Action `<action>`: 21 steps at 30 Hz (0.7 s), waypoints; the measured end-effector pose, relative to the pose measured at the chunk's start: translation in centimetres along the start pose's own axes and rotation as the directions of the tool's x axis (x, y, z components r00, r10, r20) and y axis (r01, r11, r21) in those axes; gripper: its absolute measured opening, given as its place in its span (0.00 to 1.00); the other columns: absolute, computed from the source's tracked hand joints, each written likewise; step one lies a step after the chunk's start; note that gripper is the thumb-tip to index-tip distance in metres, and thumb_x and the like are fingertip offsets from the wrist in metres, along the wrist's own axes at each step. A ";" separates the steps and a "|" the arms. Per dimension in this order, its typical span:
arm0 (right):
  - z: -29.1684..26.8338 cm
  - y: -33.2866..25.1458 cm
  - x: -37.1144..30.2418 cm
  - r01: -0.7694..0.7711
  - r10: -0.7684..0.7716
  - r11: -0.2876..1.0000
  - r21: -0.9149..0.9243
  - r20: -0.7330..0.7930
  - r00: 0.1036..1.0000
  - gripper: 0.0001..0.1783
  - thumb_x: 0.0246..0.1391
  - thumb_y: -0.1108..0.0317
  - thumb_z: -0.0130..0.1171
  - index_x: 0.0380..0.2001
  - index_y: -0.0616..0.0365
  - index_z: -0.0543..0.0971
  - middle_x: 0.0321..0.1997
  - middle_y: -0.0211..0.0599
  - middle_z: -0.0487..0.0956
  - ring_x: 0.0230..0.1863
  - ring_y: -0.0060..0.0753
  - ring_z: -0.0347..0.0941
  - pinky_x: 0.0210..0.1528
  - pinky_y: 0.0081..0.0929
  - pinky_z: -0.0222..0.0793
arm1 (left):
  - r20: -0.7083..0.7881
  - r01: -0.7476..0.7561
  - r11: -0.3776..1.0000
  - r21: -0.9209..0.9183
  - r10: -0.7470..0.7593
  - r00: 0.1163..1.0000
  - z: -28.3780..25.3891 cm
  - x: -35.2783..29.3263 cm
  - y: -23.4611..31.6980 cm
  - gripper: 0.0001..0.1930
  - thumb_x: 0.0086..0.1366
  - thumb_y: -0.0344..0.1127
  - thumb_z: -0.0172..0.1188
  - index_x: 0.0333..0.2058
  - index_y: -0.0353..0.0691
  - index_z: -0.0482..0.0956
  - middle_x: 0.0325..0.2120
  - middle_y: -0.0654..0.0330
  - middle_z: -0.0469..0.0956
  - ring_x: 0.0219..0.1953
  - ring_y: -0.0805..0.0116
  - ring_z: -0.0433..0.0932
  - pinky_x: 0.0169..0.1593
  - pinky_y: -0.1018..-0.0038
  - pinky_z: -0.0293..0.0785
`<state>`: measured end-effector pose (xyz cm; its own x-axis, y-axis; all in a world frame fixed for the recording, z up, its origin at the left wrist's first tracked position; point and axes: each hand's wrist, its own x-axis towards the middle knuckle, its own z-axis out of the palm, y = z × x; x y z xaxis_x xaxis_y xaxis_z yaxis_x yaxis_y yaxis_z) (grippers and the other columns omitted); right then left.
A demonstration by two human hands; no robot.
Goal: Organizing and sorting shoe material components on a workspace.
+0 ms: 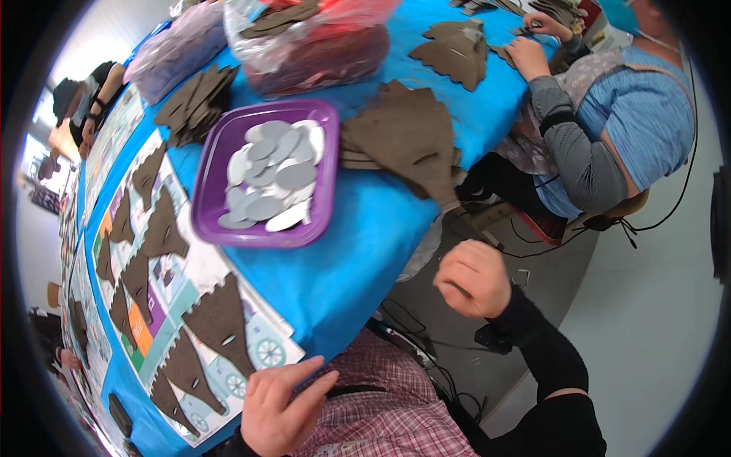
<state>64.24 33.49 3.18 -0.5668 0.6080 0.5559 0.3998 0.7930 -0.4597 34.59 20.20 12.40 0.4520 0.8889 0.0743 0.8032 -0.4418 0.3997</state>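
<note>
Closest to the lens is my left hand (pixel 276 407), fingers spread and loose, holding nothing, hovering at the near edge of the blue table (pixel 358 259) above my plaid apron (pixel 388 411). It's just beside the printed paper sheet (pixel 221 282) where brown felt cutouts (pixel 221 320) shaped like jagged triangles are laid out in a row. The fingertips look like they're near the sheet's corner, but I can't tell if they actually touch it.

My right hand (pixel 472 278) is off the table, out over the floor, curled into a loose fist. Can't tell whether anything small is pinched inside it, since the fingers hide the palm. Black sleeve (pixel 544 358) runs back from it.

Further in, a purple square tray (pixel 221 164) sits on the blue cloth, filled with grey and white oval felt pieces (pixel 274 179). Right of it lies a stack of bigger brown felt shapes (pixel 407 137), and behind the tray is a clear plastic bag (pixel 320 46) stuffed with more brown and red pieces.

Far side, another person in a blue top (pixel 647 114) is seated at the table corner, both hands on brown felt.
</note>
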 end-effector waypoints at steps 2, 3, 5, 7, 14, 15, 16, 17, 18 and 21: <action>4.0 4.8 -6.7 -0.366 0.372 0.928 -0.070 0.102 0.923 0.09 0.49 0.65 0.61 0.27 0.59 0.77 0.29 0.38 0.74 0.30 0.44 0.74 0.31 0.36 0.69 | -0.062 -0.013 1.000 -0.010 0.012 0.998 2.4 1.9 1.7 0.22 0.42 0.22 0.65 0.40 0.46 0.82 0.43 0.60 0.77 0.40 0.63 0.76 0.41 0.67 0.69; 7.1 7.4 -10.3 -0.485 0.487 0.873 -0.055 0.173 0.856 0.12 0.50 0.64 0.61 0.32 0.61 0.77 0.34 0.42 0.75 0.36 0.46 0.74 0.36 0.37 0.70 | -0.050 0.013 1.000 -0.019 -0.014 0.999 3.2 2.9 2.6 0.21 0.41 0.22 0.66 0.38 0.47 0.82 0.41 0.60 0.77 0.39 0.63 0.76 0.40 0.67 0.69; 13.9 12.0 -16.7 -0.654 0.659 0.748 -0.109 0.231 0.715 0.22 0.50 0.60 0.62 0.45 0.64 0.73 0.45 0.47 0.73 0.47 0.49 0.71 0.48 0.38 0.68 | -0.038 0.017 1.000 0.012 -0.017 0.999 4.5 4.4 3.2 0.21 0.44 0.22 0.65 0.40 0.46 0.81 0.41 0.60 0.77 0.39 0.62 0.76 0.41 0.67 0.70; 20.7 14.9 -17.9 -0.715 0.726 0.684 -0.141 0.218 0.652 0.30 0.49 0.58 0.62 0.52 0.64 0.69 0.50 0.49 0.72 0.53 0.49 0.68 0.55 0.39 0.66 | -0.062 -0.040 0.998 -0.049 0.037 0.997 4.7 5.2 2.2 0.22 0.50 0.21 0.59 0.47 0.41 0.79 0.37 0.55 0.75 0.37 0.57 0.74 0.41 0.65 0.69; 33.5 21.1 -17.2 -0.780 0.954 0.297 -0.551 0.208 0.216 0.38 0.48 0.47 0.61 0.58 0.57 0.65 0.52 0.40 0.75 0.59 0.40 0.65 0.64 0.44 0.49 | 0.065 0.032 0.951 -0.307 -0.012 0.998 7.2 5.6 3.2 0.20 0.48 0.23 0.61 0.43 0.41 0.81 0.29 0.58 0.75 0.28 0.60 0.73 0.30 0.68 0.67; 33.1 25.2 -23.6 -0.982 0.989 0.145 -0.123 0.055 0.139 0.28 0.52 0.50 0.57 0.52 0.54 0.71 0.47 0.39 0.78 0.53 0.40 0.69 0.59 0.44 0.54 | 0.134 -0.008 0.924 -0.381 0.064 0.989 8.1 6.9 3.4 0.20 0.50 0.25 0.61 0.45 0.42 0.80 0.30 0.58 0.75 0.29 0.60 0.73 0.32 0.68 0.68; 33.0 26.5 -26.9 -0.931 0.998 0.052 0.361 -0.038 0.041 0.20 0.56 0.52 0.52 0.45 0.52 0.77 0.41 0.37 0.81 0.48 0.40 0.74 0.54 0.43 0.60 | 0.199 -0.011 0.903 -0.429 0.107 0.974 8.5 7.6 3.4 0.21 0.51 0.26 0.61 0.47 0.42 0.79 0.31 0.59 0.76 0.30 0.61 0.74 0.34 0.68 0.68; 32.2 26.2 -23.1 -0.926 0.997 0.051 0.375 0.032 0.068 0.20 0.56 0.52 0.52 0.45 0.52 0.77 0.41 0.37 0.81 0.48 0.40 0.74 0.54 0.43 0.60 | 0.258 0.058 0.930 -0.363 0.040 0.965 8.8 7.3 3.1 0.24 0.53 0.27 0.60 0.52 0.42 0.75 0.32 0.59 0.76 0.31 0.61 0.74 0.37 0.68 0.69; 32.2 24.0 -19.0 -0.926 0.931 0.361 0.107 0.016 0.365 0.16 0.59 0.54 0.48 0.39 0.51 0.78 0.34 0.39 0.80 0.39 0.42 0.76 0.46 0.44 0.64 | 0.309 0.158 0.928 -0.338 -0.049 0.950 8.8 7.0 2.8 0.24 0.54 0.29 0.61 0.52 0.43 0.75 0.33 0.57 0.76 0.32 0.58 0.74 0.37 0.66 0.70; 23.8 18.4 -16.9 -0.642 0.691 0.721 -0.259 0.204 0.693 0.15 0.60 0.57 0.45 0.33 0.52 0.79 0.23 0.41 0.78 0.27 0.48 0.76 0.33 0.46 0.68 | 0.606 0.528 0.755 -0.390 -0.221 0.764 10.1 8.0 1.3 0.19 0.62 0.26 0.54 0.53 0.39 0.72 0.39 0.54 0.77 0.40 0.60 0.77 0.42 0.73 0.73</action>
<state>64.09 36.92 -31.15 -0.2639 0.9617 -0.0736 0.8393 0.1913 -0.5090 43.17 25.46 4.26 0.4027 0.7036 -0.5855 0.6936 0.1828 0.6968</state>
